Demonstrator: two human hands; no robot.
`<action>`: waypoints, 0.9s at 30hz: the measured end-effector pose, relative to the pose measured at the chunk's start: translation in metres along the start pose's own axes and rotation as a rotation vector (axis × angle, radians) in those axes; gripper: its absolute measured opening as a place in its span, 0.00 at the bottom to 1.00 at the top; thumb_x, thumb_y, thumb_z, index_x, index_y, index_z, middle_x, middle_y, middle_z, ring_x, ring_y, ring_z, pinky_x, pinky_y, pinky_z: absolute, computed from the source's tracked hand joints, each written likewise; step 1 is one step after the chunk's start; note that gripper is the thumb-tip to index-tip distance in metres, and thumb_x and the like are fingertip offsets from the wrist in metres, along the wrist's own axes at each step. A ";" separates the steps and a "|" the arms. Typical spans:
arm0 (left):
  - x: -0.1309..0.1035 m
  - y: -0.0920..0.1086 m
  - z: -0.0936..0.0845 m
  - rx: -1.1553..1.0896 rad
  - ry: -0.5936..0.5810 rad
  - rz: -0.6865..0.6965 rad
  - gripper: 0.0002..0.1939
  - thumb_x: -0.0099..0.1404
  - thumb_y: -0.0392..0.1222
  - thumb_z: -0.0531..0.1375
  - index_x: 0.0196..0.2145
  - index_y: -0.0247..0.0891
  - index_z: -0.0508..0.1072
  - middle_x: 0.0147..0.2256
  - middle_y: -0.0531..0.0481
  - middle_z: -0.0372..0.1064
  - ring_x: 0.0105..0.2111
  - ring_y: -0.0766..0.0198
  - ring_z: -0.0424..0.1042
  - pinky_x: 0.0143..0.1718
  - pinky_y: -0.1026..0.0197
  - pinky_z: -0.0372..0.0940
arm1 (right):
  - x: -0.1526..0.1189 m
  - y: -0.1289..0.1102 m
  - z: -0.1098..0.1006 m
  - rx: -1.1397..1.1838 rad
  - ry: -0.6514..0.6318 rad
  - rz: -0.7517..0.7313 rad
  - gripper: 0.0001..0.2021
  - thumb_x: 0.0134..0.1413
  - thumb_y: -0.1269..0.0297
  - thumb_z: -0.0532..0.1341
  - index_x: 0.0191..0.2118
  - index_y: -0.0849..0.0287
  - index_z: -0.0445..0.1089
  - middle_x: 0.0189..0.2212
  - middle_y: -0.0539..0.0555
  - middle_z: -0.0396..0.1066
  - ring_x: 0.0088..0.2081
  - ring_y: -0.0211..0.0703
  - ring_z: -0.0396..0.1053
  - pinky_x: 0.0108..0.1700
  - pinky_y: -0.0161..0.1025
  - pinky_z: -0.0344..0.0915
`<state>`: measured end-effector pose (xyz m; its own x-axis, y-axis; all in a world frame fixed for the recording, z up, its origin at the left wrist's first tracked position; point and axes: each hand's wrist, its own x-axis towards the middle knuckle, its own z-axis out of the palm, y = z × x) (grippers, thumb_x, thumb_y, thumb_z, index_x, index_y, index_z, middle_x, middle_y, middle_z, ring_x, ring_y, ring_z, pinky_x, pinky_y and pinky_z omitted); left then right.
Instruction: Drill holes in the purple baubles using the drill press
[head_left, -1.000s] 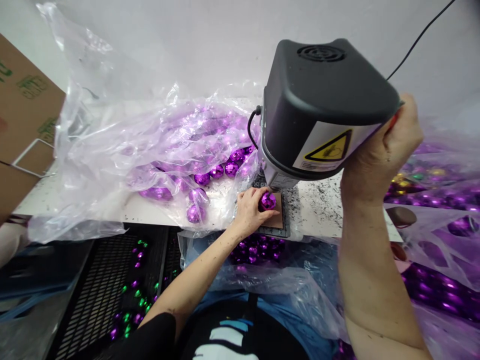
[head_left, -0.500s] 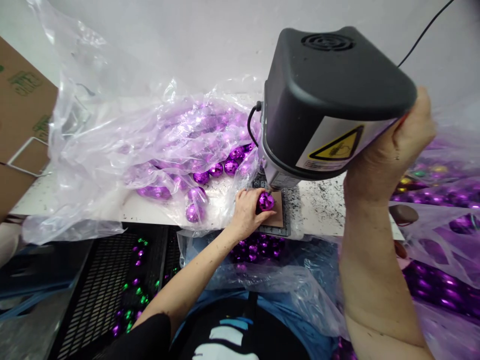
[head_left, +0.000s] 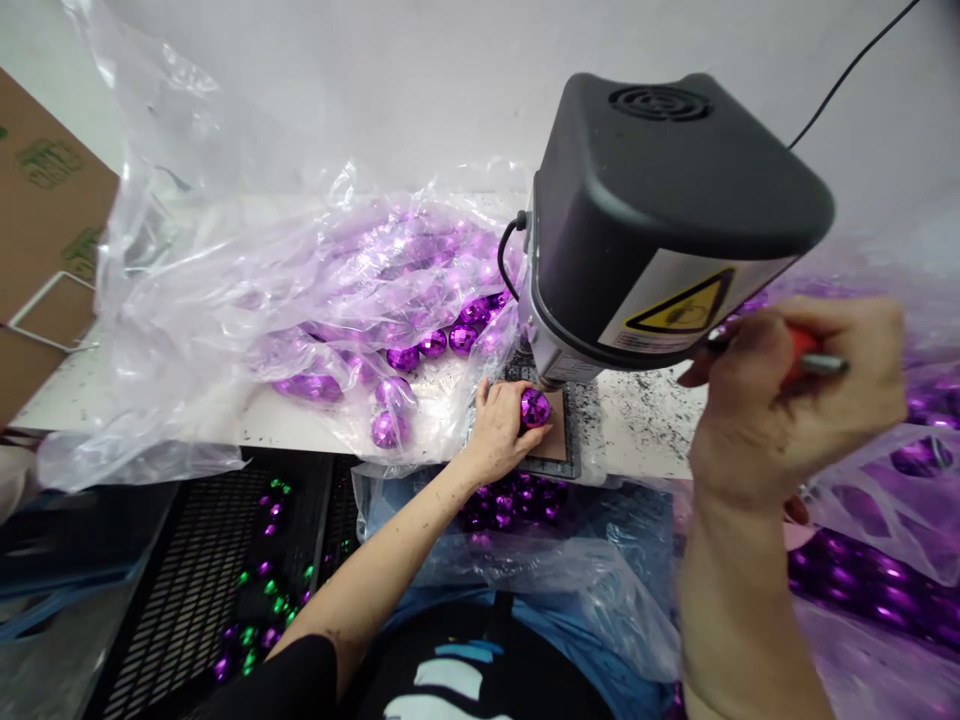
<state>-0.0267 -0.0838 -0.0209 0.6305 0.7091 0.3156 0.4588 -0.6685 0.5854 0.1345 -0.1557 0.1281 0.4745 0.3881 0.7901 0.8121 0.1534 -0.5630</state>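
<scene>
A black-housed bench drill press (head_left: 675, 180) with a yellow warning label stands over a small wooden board (head_left: 553, 440) on its base. My left hand (head_left: 499, 430) pinches a shiny purple faceted ball (head_left: 535, 408) on that board, right under the machine's head. On the machine's right side, my right hand (head_left: 795, 390) is wrapped round a lever handle (head_left: 823, 364), whose metal end and red part show between the fingers. The tip of the drill is mostly hidden behind the head, so I cannot tell how deep it sits in the ball.
Clear plastic bags with purple balls (head_left: 390, 428) cover the left of the white bench (head_left: 285, 425). More purple balls lie in plastic below the bench edge. Dark shavings litter the bench top. A cardboard box (head_left: 45, 220) stands left, and a black mesh crate (head_left: 180, 580) sits below.
My right hand has come down from behind the machine's housing, and the lever now shows in its grip. My left hand stays at the board with the purple ball.
</scene>
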 end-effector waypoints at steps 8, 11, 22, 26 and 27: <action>0.000 0.000 -0.001 -0.015 -0.001 0.006 0.21 0.65 0.46 0.63 0.52 0.40 0.62 0.49 0.44 0.69 0.53 0.51 0.66 0.67 0.41 0.45 | -0.037 0.005 -0.005 0.056 -0.002 -0.156 0.02 0.51 0.71 0.60 0.30 0.63 0.66 0.20 0.46 0.62 0.21 0.28 0.62 0.23 0.29 0.54; 0.001 0.001 -0.001 -0.019 -0.001 0.000 0.21 0.65 0.46 0.63 0.52 0.40 0.62 0.48 0.44 0.69 0.53 0.52 0.66 0.67 0.41 0.45 | -0.041 0.008 0.001 0.129 0.031 -0.185 0.01 0.51 0.72 0.60 0.32 0.64 0.67 0.21 0.47 0.64 0.23 0.31 0.66 0.23 0.29 0.57; 0.000 0.000 -0.001 -0.016 0.008 0.014 0.21 0.66 0.47 0.63 0.51 0.39 0.62 0.47 0.44 0.69 0.52 0.53 0.67 0.67 0.42 0.46 | -0.056 0.007 0.018 0.194 0.150 -0.073 0.07 0.55 0.67 0.57 0.28 0.62 0.68 0.16 0.48 0.59 0.22 0.31 0.60 0.26 0.32 0.59; 0.001 0.001 -0.001 -0.020 0.008 0.014 0.20 0.66 0.47 0.63 0.51 0.39 0.62 0.47 0.44 0.69 0.52 0.53 0.67 0.66 0.42 0.48 | -0.059 0.007 0.027 0.253 0.214 -0.065 0.07 0.56 0.69 0.55 0.28 0.62 0.67 0.17 0.48 0.57 0.22 0.31 0.60 0.26 0.33 0.63; 0.001 0.001 -0.001 -0.020 0.008 0.015 0.20 0.66 0.47 0.63 0.51 0.39 0.62 0.47 0.44 0.69 0.52 0.53 0.67 0.66 0.42 0.48 | -0.060 0.008 0.028 0.266 0.228 -0.067 0.07 0.55 0.70 0.55 0.28 0.62 0.67 0.18 0.48 0.57 0.22 0.31 0.60 0.25 0.33 0.64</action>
<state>-0.0266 -0.0835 -0.0192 0.6318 0.7012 0.3304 0.4369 -0.6742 0.5955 0.1026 -0.1521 0.0695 0.5111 0.1606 0.8444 0.7416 0.4143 -0.5276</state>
